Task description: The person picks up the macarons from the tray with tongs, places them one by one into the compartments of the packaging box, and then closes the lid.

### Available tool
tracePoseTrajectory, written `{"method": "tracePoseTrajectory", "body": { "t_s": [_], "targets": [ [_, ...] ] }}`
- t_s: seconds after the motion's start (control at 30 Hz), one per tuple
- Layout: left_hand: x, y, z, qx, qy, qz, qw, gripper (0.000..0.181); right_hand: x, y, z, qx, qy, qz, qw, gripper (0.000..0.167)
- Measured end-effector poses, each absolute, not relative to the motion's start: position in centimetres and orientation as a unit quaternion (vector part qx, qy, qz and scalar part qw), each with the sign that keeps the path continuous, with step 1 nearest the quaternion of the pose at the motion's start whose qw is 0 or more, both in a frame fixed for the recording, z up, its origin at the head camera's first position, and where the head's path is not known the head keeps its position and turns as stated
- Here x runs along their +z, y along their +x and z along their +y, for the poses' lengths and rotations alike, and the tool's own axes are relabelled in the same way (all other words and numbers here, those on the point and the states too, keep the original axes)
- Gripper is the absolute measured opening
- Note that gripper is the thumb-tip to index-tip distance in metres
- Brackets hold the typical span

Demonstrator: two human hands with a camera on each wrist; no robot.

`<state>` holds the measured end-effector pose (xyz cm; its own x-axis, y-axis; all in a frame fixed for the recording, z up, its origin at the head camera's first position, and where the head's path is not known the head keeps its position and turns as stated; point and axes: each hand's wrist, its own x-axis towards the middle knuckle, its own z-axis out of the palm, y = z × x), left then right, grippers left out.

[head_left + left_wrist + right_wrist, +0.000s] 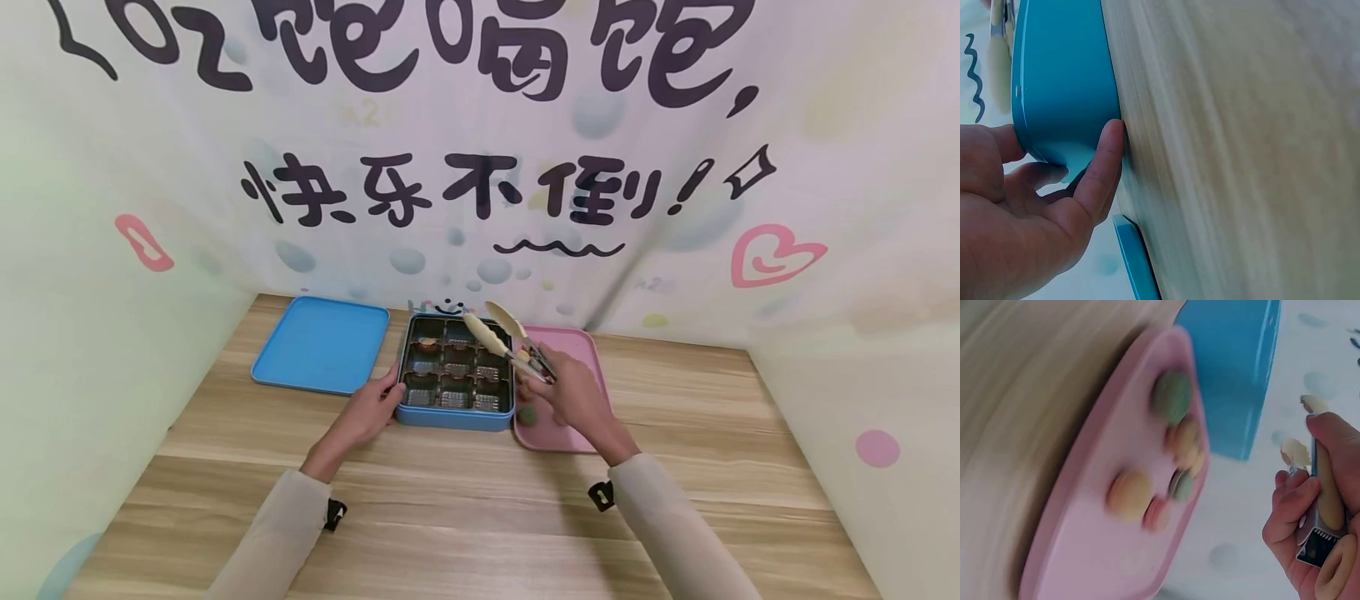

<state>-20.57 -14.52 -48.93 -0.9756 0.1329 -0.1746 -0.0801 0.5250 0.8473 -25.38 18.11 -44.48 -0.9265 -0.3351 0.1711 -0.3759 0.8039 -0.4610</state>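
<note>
Left sleeve (270, 533), half past seven: long, plain, pale beige. Right sleeve (678, 533), half past four: matching. Left wrist fitting (335, 514), seven o'clock: small, black, pale-marked, at inner cuff edge. Right wrist fitting (602, 496), five o'clock: similar. Left hand (369, 410), right hand (572, 387): bare.

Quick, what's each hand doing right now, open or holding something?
Left hand: open, touching the side of the blue nine-compartment box.
Right hand: closed, holding the beige-tipped tongs.

head: looks from above, forward and down, farthest off, over table (465, 517) and printed backdrop (420, 242) | left wrist: close, rolled sideways, facing blue box (1066, 69) | right wrist: near, rolled sideways, facing pink tray (1097, 550) | shared: head/left wrist, blue box; head/right wrist, pink tray
</note>
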Motion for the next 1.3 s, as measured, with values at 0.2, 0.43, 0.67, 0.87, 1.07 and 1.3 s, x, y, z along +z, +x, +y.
{"method": "tracePoseTrajectory", "body": {
  "t_s": [0.2,0.43,0.67,0.87,1.07,1.3],
  "targets": [
    [-48.9,-20.5,-14.5,0.49,0.016,0.864,0.113,0.057,-45.3,-25.4,21.3,0.227,0.177,-0.955,0.064,0.052],
    [-48.9,-20.4,-14.6,0.493,0.016,0.863,0.113,0.058,-46.1,-25.4,24.4,0.195,0.15,-0.967,0.068,0.029],
    [-48.9,-20.4,-14.6,0.491,0.014,0.864,0.11,0.057,-45.9,-25.6,25.5,0.158,0.134,-0.978,0.008,0.026],
    [-49.0,-20.5,-14.4,0.488,0.011,0.866,0.108,0.057,-45.3,-25.9,25.6,0.138,0.14,-0.98,-0.015,0.025],
    [-49.1,-20.5,-14.4,0.489,0.008,0.865,0.11,0.058,-45.1,-26.6,25.9,0.127,0.109,-0.985,-0.029,0.026],
    [-49.1,-20.5,-14.4,0.492,0.012,0.864,0.109,0.057,-45.3,-26.8,26.2,0.132,0.104,-0.985,-0.044,0.043]
  ]
}}
